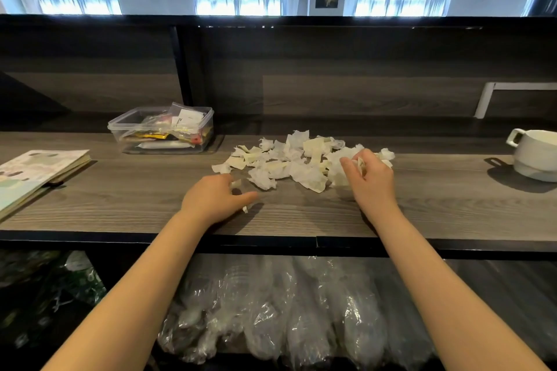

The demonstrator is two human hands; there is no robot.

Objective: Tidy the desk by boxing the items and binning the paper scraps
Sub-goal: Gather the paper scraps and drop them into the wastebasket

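right hand (371, 173) pinches a crumpled piece of the paper scraps (304, 170) heaped mid-frame on the surface (437, 205), left hand (214, 197) curled beside them, grip unclear, probably raking them together for binning.

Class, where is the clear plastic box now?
Head view: the plastic box sits at the desk's back, left of the paper scraps, right of the book.

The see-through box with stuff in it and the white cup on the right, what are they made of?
The clear rectangular box looks like thin, glossy plastic: you can see the packets through its walls, and its rim catches the light. The white handled cup looks like glazed ceramic, smooth and thick-walled, though hard plastic is possible.
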